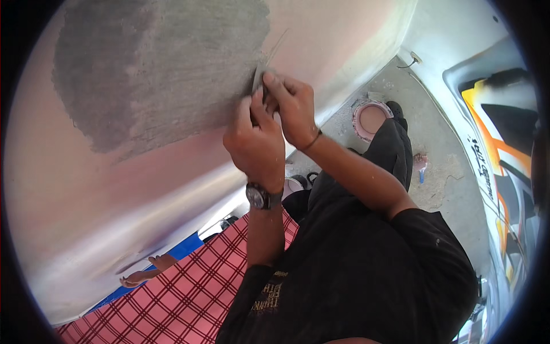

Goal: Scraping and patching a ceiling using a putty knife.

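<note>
My left hand (250, 126) and my right hand (289, 106) are closed together on a thin grey flat strip (258, 77), perhaps a blade or pad, against a large curved, pale pinkish panel (69, 189). The strip is at the right edge of a rough grey patch (154, 69) on that panel. My right thumb presses on the strip's face, with my left fingers just below it. The strip's lower end is hidden by my fingers.
A tub (372, 120) of pink substance and a blue-handled brush (421, 169) lie on the concrete floor (447, 212). Another person's hands (143, 274) are low left near blue material (200, 247) and red checked cloth (189, 292). A graphic-painted panel (504, 149) curves along the right.
</note>
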The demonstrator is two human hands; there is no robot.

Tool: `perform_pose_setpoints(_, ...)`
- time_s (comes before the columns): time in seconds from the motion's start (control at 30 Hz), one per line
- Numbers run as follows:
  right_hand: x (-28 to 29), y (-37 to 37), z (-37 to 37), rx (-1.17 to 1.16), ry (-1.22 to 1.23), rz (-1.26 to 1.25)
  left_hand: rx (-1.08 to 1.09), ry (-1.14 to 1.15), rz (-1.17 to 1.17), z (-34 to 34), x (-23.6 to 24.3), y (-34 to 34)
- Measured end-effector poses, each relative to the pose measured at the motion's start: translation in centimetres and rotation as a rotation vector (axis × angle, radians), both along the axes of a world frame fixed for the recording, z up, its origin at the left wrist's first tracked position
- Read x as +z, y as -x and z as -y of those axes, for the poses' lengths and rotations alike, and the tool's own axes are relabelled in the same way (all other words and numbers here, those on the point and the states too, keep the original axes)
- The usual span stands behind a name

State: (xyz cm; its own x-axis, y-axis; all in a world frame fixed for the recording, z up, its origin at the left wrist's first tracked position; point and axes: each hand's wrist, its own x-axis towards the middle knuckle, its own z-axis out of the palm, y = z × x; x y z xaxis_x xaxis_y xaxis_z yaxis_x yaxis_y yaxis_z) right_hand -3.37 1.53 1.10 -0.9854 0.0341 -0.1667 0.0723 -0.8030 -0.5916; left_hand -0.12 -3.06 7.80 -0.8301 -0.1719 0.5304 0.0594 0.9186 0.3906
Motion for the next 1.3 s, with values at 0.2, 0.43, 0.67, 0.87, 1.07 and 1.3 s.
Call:
perform_pose_setpoints(0.2,0.8,0.3,-0.6,-0.018,0.060,0.056,-0.020,0.096,-0.007,-0.1,0.4,0.4)
perform_pose_setpoints(0.43,1.1,0.0,-0.7,-0.066,-0.087,0.086,-0.020,0.157,0.023,-0.2,0.9,0.9)
perform_pose_setpoints(0.67,0.7,0.8,-1.4,-0.032,-0.002,0.056,-0.020,0.186,0.091,-0.8,2.1,1.3)
perform_pose_setpoints(0.87,0.4,1.4,-1.8,-0.036,0.034,0.031,-0.023,0.214,0.130,-1.5,2.9,1.7)
perform_pose_setpoints(1.07,0.8,1.9,-2.6,-0.026,0.033,-0.011,-0.061,0.251,0.154,-1.8,2.4,2.2)
perform_pose_setpoints(1.3,0.9,2.5,-4.1,-0.013,-0.093,-0.012,-0.054,0.218,0.207,-2.8,2.8,2.7)
